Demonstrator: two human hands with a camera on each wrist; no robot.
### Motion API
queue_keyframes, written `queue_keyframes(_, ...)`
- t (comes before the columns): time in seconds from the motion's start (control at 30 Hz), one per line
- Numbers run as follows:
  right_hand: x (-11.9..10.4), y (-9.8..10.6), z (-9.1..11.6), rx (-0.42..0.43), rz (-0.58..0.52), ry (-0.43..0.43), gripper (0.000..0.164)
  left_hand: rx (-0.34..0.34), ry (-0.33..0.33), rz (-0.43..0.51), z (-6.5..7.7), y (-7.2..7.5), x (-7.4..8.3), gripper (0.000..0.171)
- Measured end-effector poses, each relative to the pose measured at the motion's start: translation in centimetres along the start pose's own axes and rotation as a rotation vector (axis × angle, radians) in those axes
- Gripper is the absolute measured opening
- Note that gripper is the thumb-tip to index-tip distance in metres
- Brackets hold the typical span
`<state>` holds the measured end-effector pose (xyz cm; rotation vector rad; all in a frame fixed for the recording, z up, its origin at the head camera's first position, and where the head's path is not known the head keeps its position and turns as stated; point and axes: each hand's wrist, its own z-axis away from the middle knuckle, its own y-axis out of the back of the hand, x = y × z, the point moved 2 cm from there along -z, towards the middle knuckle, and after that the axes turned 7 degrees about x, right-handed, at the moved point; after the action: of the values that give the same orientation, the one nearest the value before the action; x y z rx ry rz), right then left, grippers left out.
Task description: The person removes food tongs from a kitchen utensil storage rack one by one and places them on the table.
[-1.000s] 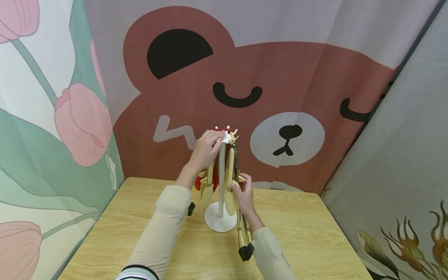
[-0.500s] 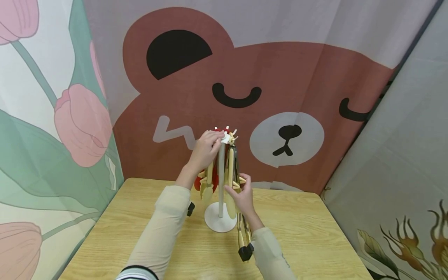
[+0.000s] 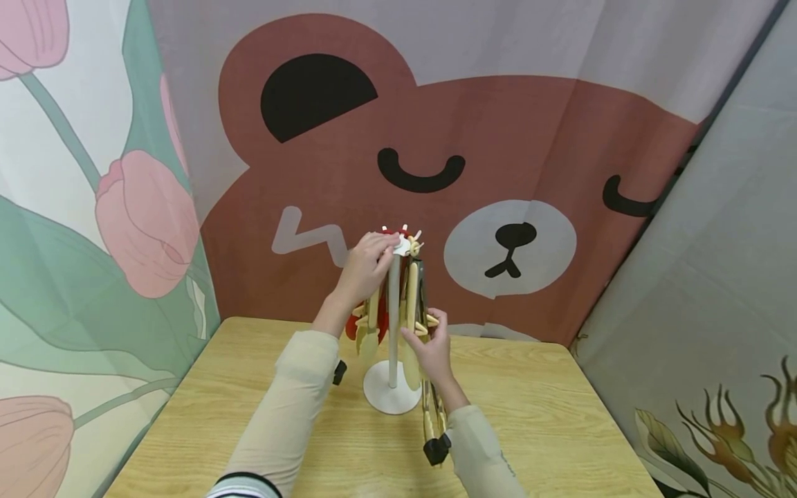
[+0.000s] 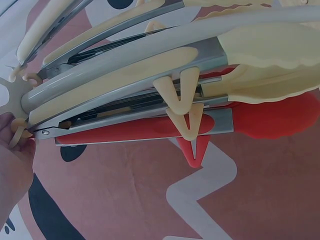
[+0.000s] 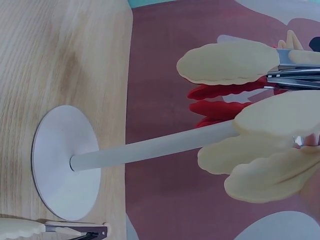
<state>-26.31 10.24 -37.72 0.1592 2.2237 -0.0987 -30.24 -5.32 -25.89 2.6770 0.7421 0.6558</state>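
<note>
Cream and red tongs hang from the hooks of a white stand (image 3: 394, 325), which has a round base (image 5: 65, 162). In the head view my left hand (image 3: 364, 266) holds the stand's top beside the hooks. The left wrist view shows part of that hand (image 4: 15, 162) at a cream hook, with red tongs (image 4: 135, 130) hanging close by. My right hand (image 3: 434, 351) grips a pair of cream tongs (image 3: 411, 297) on the stand's right side, its thumb along one arm. Their scalloped tips (image 5: 272, 175) show in the right wrist view, where most of that hand is out of frame.
More tongs (image 3: 436, 448) with a black end lie on the wooden table (image 3: 535, 408), below my right hand. Another black end (image 3: 339, 371) shows beside my left sleeve. A bear-print curtain (image 3: 529, 138) hangs behind the table.
My right thumb has shifted slightly left and down, and the cream tongs in that hand sit a little lower, with their V-shaped rest uncovered. My left hand stays at the stand's top.
</note>
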Motion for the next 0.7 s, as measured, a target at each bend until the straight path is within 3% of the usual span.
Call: queue_keyframes(0.7, -0.87, -0.17, -0.2, 0.026, -0.029, 0.041, 0.046, 0.006, -0.021, -0.003, 0.02, 0.07, -0.01, 0.029)
